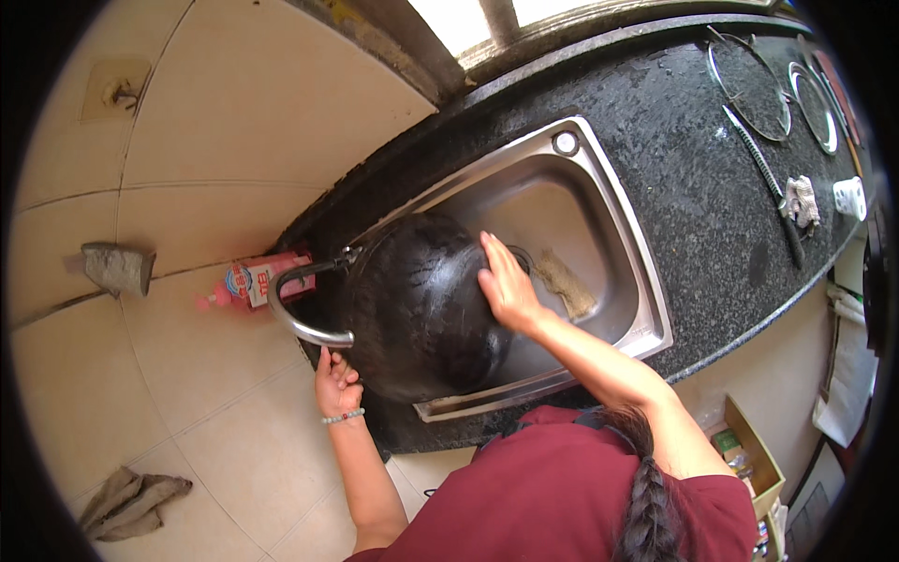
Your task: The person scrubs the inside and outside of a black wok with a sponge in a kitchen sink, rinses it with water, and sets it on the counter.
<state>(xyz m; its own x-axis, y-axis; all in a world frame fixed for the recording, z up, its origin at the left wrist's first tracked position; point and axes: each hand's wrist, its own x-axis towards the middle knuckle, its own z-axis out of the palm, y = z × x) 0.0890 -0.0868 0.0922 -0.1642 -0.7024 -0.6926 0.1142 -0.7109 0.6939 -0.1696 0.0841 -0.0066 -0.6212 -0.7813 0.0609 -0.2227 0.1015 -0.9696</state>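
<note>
A large, dark, rounded metal pan, apparently a wok (pixel 428 309) with its outside upward, lies tilted over the left part of the stainless steel sink (pixel 621 211). Its surface looks wet. My right hand (pixel 509 288) rests at the pan's right side, fingers extended and palm facing it. Just below the spout of the curved chrome faucet (pixel 295 319) is my left hand (pixel 338 383), its fingers partly curled close to the spout tip and the pan's left edge; whether it grips anything is unclear. A tan scrubbing cloth or pad (pixel 565 284) lies in the basin beside the drain.
A pink pump bottle (pixel 270 281) stands behind the faucet by the tiled wall. On the granite counter (pixel 674 154) at right lie a wire ring rack (pixel 750 88), a long dark-handled tool (pixel 762 165), a crumpled cloth (pixel 802 202) and a white holder (pixel 850 198). A rag (pixel 133 502) hangs lower left.
</note>
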